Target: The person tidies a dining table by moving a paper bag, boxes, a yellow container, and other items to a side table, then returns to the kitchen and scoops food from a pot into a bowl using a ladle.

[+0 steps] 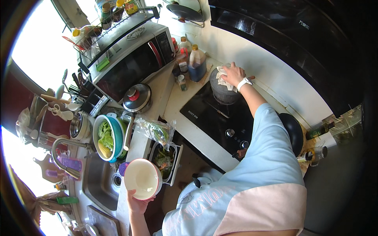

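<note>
My left hand (139,202) grips the rim and side of a cream bowl with a red edge (143,178). No food shows in the bowl, which is tipped so its inside faces me. Over on the black gas or electric cooktop (206,115), my right hand (234,73) presses a crumpled white cloth (222,77) onto the top of a grey pot (226,96). The cloth and fingers cover part of the pot's top, so whether they hold a lid knob is hidden.
A pull-out bin (165,162) with vegetable scraps stands open below the counter. Nearby are a sink (102,183), a colander of lettuce and corn (103,118), a lidded saucepan (137,98) with its handle sticking out, a microwave (133,65), sauce jugs (196,63) and a black wok (291,134).
</note>
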`<control>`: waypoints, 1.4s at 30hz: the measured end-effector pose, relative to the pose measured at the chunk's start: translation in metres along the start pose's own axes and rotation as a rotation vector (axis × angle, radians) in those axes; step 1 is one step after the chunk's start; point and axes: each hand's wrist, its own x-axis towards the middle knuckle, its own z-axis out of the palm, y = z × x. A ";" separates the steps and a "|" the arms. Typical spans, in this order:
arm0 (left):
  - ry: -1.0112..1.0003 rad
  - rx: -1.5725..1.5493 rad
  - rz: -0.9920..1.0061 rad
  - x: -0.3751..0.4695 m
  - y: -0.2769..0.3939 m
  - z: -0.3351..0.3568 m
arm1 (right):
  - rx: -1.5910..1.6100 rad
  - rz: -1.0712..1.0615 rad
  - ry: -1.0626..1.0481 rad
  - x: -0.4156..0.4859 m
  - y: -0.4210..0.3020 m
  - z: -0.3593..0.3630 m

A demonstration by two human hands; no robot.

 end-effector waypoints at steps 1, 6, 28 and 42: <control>0.029 0.004 -0.008 -0.001 -0.001 -0.002 | 0.002 0.005 0.011 0.001 -0.001 0.001; 0.007 -0.036 0.009 -0.005 -0.005 -0.013 | -0.012 0.019 0.040 0.002 -0.005 -0.002; 0.118 -0.075 0.026 -0.031 -0.022 -0.016 | -0.044 -0.104 -0.050 0.005 0.007 -0.003; 0.108 -0.054 0.063 -0.023 -0.016 -0.002 | 0.209 -0.689 0.268 -0.057 -0.089 -0.030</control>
